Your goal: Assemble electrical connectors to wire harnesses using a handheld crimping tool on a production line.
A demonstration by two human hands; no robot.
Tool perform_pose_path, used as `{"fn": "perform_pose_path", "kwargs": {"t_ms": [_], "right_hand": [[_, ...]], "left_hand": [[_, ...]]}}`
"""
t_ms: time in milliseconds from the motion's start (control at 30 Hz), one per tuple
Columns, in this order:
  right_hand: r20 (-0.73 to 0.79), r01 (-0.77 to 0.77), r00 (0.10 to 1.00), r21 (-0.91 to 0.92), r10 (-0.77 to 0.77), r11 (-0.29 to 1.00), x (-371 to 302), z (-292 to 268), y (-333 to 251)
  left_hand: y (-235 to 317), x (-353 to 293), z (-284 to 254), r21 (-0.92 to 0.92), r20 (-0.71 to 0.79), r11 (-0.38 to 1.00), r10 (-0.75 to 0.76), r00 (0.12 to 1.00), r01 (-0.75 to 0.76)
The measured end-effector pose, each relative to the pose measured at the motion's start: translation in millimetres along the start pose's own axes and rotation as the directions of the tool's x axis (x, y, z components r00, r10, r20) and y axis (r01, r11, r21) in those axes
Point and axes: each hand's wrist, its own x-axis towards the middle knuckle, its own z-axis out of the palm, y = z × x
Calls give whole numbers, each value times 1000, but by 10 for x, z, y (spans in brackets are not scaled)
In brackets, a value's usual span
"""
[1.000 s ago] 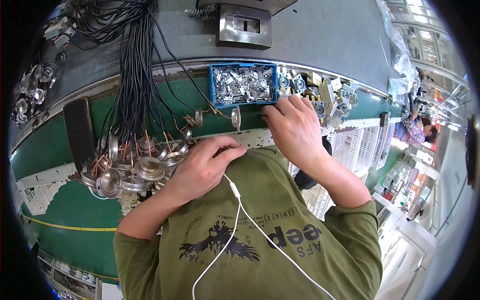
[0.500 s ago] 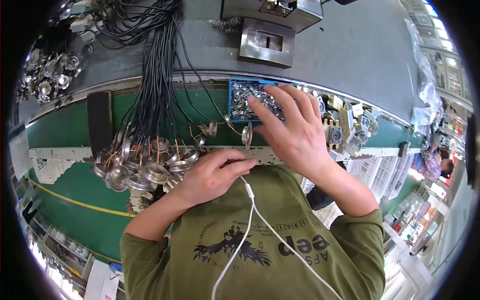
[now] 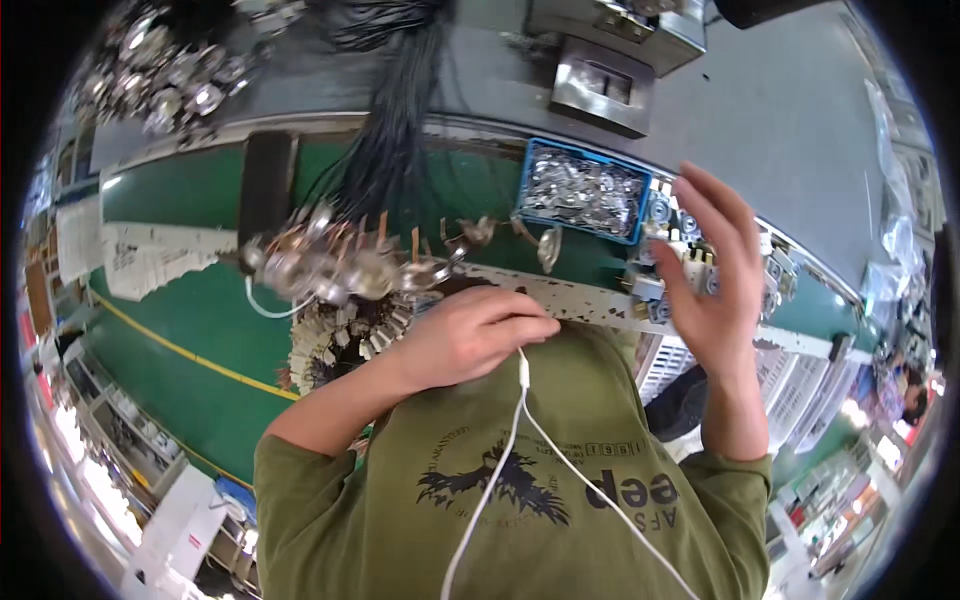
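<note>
My left hand (image 3: 478, 338) is closed close to the shirt, by the bench's front edge. Its thumb and fingers press together, and whatever they hold is hidden. My right hand (image 3: 722, 285) is open, thumb and fingers apart, at a pile of cream blocks with round metal parts (image 3: 660, 208). To the left of that pile stands a blue box (image 3: 524, 190) filled with small shiny metal pieces (image 3: 585, 188). Round metal cups (image 3: 368, 272) with copper-coloured ends hang from a bundle of black wires (image 3: 400, 120) left of the box. One cup (image 3: 549, 248) dangles just below the box.
A metal block with a slot (image 3: 602, 88) rests on the grey bench beyond the box, beside a larger machine (image 3: 680, 40). More metal cups (image 3: 165, 85) are heaped at the far left. A dark upright bar (image 3: 267, 185) stands left of the wires. Pale connectors (image 3: 345, 335) hang below.
My right hand has left the blue box and moved right to the pile of cream blocks. The left hand stays closed near the shirt. The whole view has shifted.
</note>
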Motion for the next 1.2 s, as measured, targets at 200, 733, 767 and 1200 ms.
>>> {"fn": "perform_pose_path", "kwargs": {"t_ms": [200, 733, 767, 1200], "right_hand": [[-123, 8, 992, 186, 15, 983, -329, -51, 85], [263, -132, 917, -508, 299, 851, -121, -486, 743], [323, -98, 893, -537, 312, 838, -51, -438, 717], [393, 50, 893, -572, 220, 819, -95, -361, 622]], "left_hand": [[492, -137, -375, 183, -104, 942, 302, 948, -280], [512, 1047, -2091, 609, -137, 793, 145, 980, -32], [498, 1183, -2107, 586, -60, 807, 137, 989, -77], [-26, 1799, -2121, 576, 8, 814, -86, 996, 66]]}}
